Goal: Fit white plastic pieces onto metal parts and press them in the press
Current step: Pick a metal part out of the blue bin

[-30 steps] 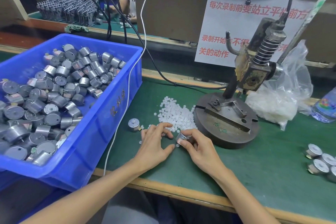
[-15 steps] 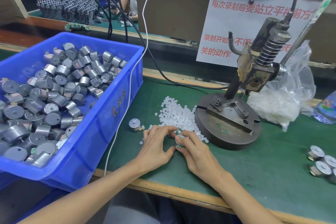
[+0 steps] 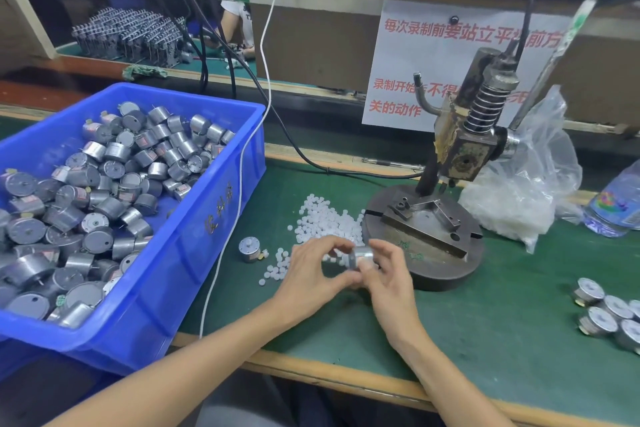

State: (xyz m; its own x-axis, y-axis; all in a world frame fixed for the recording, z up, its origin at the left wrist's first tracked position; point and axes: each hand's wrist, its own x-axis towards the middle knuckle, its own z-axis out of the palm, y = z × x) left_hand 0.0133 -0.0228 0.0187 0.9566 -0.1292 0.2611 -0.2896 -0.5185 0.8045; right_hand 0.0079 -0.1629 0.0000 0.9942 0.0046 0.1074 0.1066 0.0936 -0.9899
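Fitting step, by the look of it; right hand (image 3: 388, 274) grips one metal part (image 3: 363, 256), a small silver can lying on its side, held just above the tabletop (image 3: 485, 329) and just in front of the press (image 3: 464, 146) base; left hand (image 3: 308, 274) has thumb and forefinger curled in at the part's left end; probably seating a white piece there, but the piece is too small and blurred, so cannot tell what that hand pinches, if anything.

Heap of white plastic pieces (image 3: 325, 218) lies on the tabletop just behind the hands, between the blue bin (image 3: 214, 218) of unworked parts and the press; one loose part (image 3: 249, 249) stands near the bin; done-looking parts (image 3: 609, 315) sit well apart at right edge.

Judgement: early in the cycle for this part; pressing not yet done; nothing shows seated in the fixture (image 3: 429, 218) on the base.

Next move calls for the white piece sitting square on the end; then right hand carries the part up into the fixture, piece facing the ram; lever (image 3: 568, 45) needs a free hand; risk is the piece tipping off in transit.
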